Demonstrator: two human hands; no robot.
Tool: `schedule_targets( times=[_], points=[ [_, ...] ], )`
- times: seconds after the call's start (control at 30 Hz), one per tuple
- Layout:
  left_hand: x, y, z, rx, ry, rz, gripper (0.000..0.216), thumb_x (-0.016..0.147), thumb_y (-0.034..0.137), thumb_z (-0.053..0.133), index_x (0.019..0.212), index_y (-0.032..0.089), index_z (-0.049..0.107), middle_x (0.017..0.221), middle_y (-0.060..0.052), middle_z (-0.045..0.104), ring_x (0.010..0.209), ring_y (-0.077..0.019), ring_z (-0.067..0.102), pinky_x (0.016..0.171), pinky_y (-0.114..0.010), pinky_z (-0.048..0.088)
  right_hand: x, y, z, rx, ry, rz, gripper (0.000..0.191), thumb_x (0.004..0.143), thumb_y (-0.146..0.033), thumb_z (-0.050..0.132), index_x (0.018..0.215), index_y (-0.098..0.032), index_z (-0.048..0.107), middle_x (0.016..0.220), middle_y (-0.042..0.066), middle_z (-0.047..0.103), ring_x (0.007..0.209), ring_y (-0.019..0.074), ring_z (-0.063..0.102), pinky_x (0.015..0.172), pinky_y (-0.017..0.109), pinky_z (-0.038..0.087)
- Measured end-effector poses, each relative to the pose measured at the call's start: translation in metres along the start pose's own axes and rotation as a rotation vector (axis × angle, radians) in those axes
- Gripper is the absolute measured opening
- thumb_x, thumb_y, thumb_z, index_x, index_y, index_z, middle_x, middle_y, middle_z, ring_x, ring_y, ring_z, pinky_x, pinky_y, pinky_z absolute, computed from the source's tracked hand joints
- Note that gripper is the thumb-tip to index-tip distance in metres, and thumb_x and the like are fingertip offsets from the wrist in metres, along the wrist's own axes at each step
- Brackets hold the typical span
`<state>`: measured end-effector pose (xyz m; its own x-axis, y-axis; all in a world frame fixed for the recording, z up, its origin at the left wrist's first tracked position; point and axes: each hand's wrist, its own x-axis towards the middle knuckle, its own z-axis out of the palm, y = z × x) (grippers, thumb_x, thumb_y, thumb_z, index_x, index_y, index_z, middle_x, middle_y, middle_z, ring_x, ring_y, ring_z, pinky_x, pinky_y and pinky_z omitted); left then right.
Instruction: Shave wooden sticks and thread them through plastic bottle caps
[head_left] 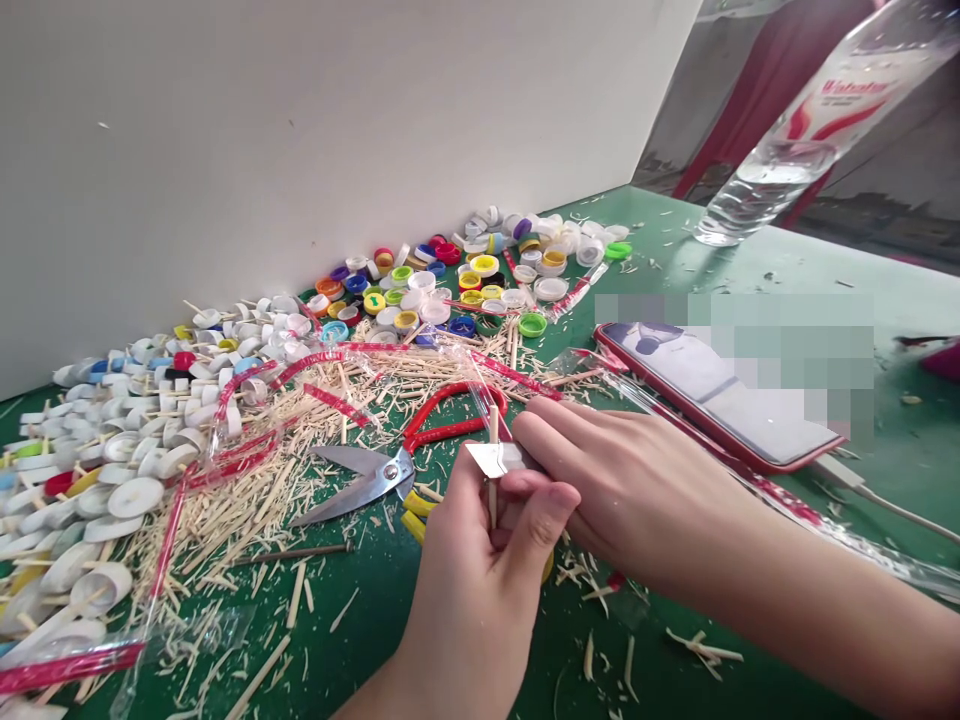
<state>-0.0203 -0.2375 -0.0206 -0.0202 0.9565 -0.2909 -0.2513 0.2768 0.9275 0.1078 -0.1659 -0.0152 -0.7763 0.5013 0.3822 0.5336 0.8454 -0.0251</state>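
Left hand (480,560) pinches upright stick (493,475); right hand (630,490), fingers extended, apparently pinches its white piece (491,458).

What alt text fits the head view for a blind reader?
The left hand pinches a thin wooden stick while the right hand touches a white piece on it, above a green table strewn with bottle caps, splinters and scissors.

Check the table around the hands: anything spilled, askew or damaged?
Yes. Wood splinters and bottle caps lie strewn over the green table, and open scissors sit in the litter close beside the left hand, which pinches a thin stick. Nothing looks broken.
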Motion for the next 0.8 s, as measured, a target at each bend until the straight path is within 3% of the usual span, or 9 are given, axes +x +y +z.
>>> schedule_targets(
  times=[0.23,0.53,0.8],
  points=[
    [-0.002,0.004,0.005,0.076,0.106,-0.008,0.033,0.080,0.049,0.064,0.082,0.018,0.053,0.072,0.003,0.056,0.061,-0.0067,0.050,0.060,-0.017,0.043,-0.002,-0.005,-0.002,-0.130,0.050,0.012,0.034,0.100,-0.033,0.027,0.077,-0.018,0.047,0.064,-0.002,0.046,0.047,0.0096,0.034,0.043,0.025,0.016],
    [-0.005,0.004,0.008,0.183,0.189,0.041,0.035,0.081,0.052,0.062,0.080,0.018,0.054,0.070,0.001,0.059,0.060,-0.0076,0.052,0.056,-0.016,0.043,-0.006,-0.017,-0.007,-0.285,0.057,0.109,0.021,0.091,-0.015,0.034,0.072,-0.020,0.042,0.060,-0.002,0.044,0.043,0.0109,0.042,0.042,0.024,0.019],
    [-0.005,0.003,0.008,0.230,0.191,0.062,0.038,0.080,0.055,0.061,0.078,0.018,0.053,0.066,0.002,0.057,0.060,-0.0081,0.050,0.056,-0.016,0.042,-0.008,-0.024,-0.008,-0.384,0.097,0.174,0.034,0.098,-0.022,0.024,0.070,-0.021,0.042,0.060,-0.001,0.047,0.043,0.0121,0.046,0.042,0.025,0.021]
  ],
)
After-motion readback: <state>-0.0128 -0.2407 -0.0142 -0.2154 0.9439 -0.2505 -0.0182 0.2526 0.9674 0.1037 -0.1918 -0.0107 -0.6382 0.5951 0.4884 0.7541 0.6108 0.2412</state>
